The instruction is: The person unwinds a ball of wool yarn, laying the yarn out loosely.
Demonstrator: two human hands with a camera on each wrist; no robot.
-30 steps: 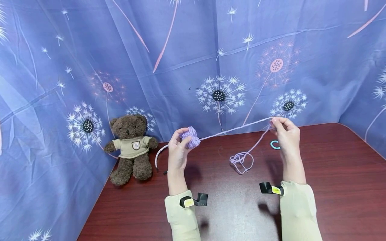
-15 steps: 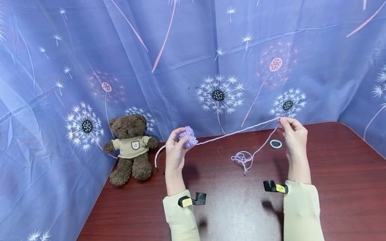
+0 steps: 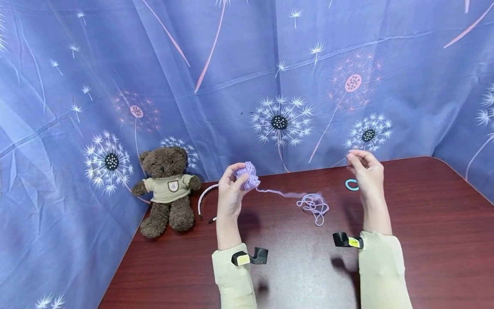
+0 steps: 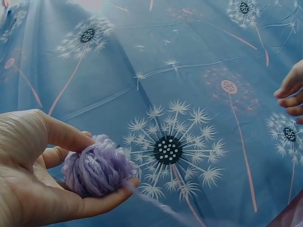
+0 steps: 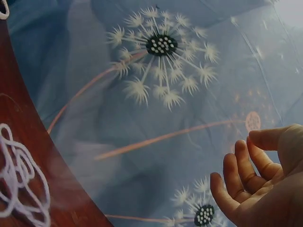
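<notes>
In the head view my left hand (image 3: pixel 230 189) holds a small ball of lilac yarn (image 3: pixel 248 177) above the table. Thumb and fingers wrap the yarn ball (image 4: pixel 98 166) in the left wrist view. From it a slack strand (image 3: pixel 275 191) drops toward a loose tangle of the same yarn (image 3: pixel 314 208) lying on the table. My right hand (image 3: pixel 368 171) is raised on the right with nothing in it. Its fingers are loosely bent, thumb close to the index finger, in the right wrist view (image 5: pixel 258 175); the yarn tangle (image 5: pixel 21 175) shows at that view's left edge.
On the dark red table (image 3: pixel 293 266), a turquoise ring (image 3: pixel 351 185) lies beyond my right wrist. A brown teddy bear (image 3: pixel 166 189) in a beige shirt sits at the left. Behind my left hand is a white headband (image 3: pixel 203 198). A blue dandelion curtain (image 3: pixel 231 120) hangs behind.
My right hand first drew the yarn taut to the right, then let it go. The strand has fallen slack toward the table. My left hand keeps the ball, shifted slightly right.
</notes>
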